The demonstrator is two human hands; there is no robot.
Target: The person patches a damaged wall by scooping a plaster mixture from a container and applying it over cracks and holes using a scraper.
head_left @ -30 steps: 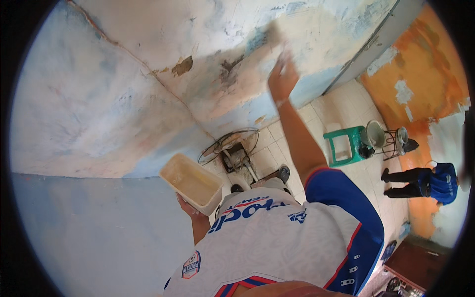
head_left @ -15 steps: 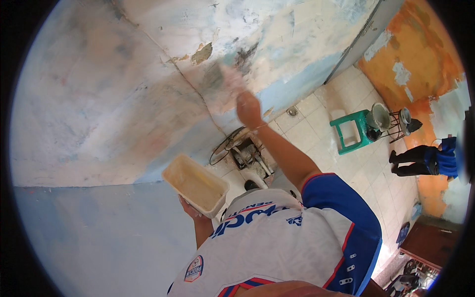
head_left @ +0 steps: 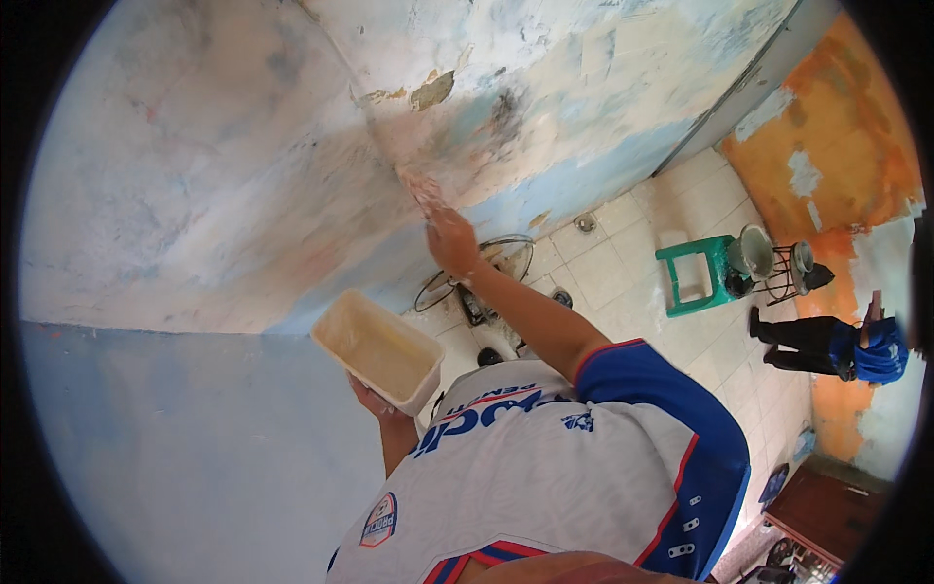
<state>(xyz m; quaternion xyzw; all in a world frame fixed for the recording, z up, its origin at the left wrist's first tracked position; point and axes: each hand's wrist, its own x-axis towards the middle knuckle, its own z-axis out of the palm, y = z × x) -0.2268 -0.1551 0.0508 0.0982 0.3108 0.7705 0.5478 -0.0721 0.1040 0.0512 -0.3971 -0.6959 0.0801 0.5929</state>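
Observation:
My left hand (head_left: pixel 368 397) grips a pale, rectangular plastic tub (head_left: pixel 423 378) from below and its near side. The tub is tilted, and its inside is coated with a cream-coloured residue. My right arm reaches out to the patchy wall (head_left: pixel 243 195). On that wall my right hand (head_left: pixel 450 238) is closed, with a pale pinkish, smeared shape (head_left: pixel 418 185) at its fingers against the surface, beside a long crack. Whether that shape is a held thing or whitened fingers is hard to make out. A peeled spot (head_left: pixel 433 91) lies above it.
Below my right arm, a round wire-rimmed frame (head_left: pixel 428 295) stands at the wall's foot. On the tiled floor (head_left: pixel 613 248) stands a green stool (head_left: pixel 669 282) beside a grey bucket (head_left: pixel 750 253). Another person (head_left: pixel 866 348) in blue stands near the orange wall (head_left: pixel 827 117).
My right hand has moved left and slightly down along the wall. The tub has shifted a little left in my left hand. The other person's arm now shows raised.

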